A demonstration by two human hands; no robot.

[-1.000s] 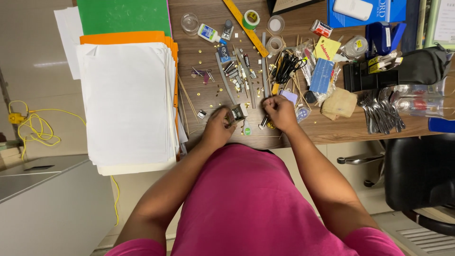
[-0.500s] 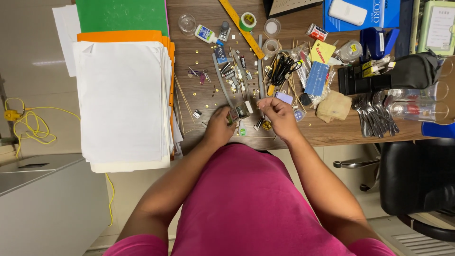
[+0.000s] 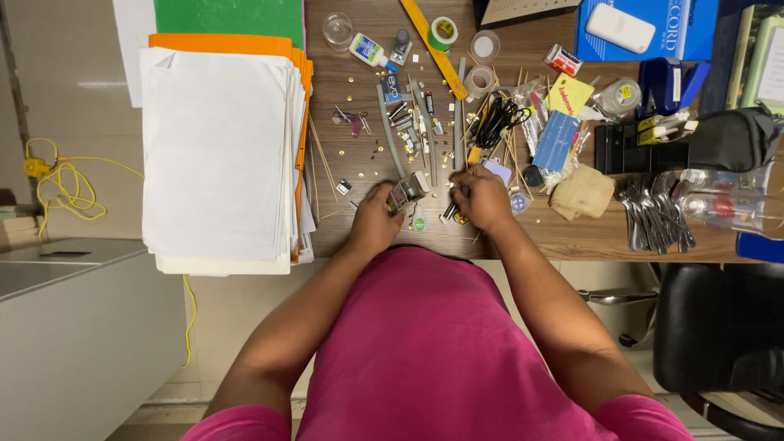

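Head view, step in hand: sorting small stationery at the near edge of the wooden desk point(image 3: 563, 237); judged to be a pick-and-inspect stage.
Left hand point(image 3: 373, 222): fingers curled closed around a small box point(image 3: 407, 192), pale with printed sides, lifted slightly off the desk and tilted.
Right hand point(image 3: 482, 196): fingers bent down onto the loose small items just right of the box; whether it pinches one cannot be told.
Location of the small box: near the desk's front edge, roughly mid-width, between the two hands.
Arm pose: both forearms reach forward from the pink-shirted torso and converge, wrists resting at the front edge.
Next move, judged: calls for a fine fingertip pinch among closely packed pieces, with the box held steady.
Surroundings, left: paper stack point(image 3: 216, 151), white sheets over orange, at the desk's left edge and overhanging its front.
Surroundings, far edge: yellow ruler point(image 3: 433, 47) lying diagonally; glue bottle point(image 3: 369, 51) beside it.
Surroundings, right: metal forks and spoons point(image 3: 653, 212) near the front edge; black scissors point(image 3: 498, 114) behind the right hand.
Scatter: brass pins and wooden sticks across the desk's middle.
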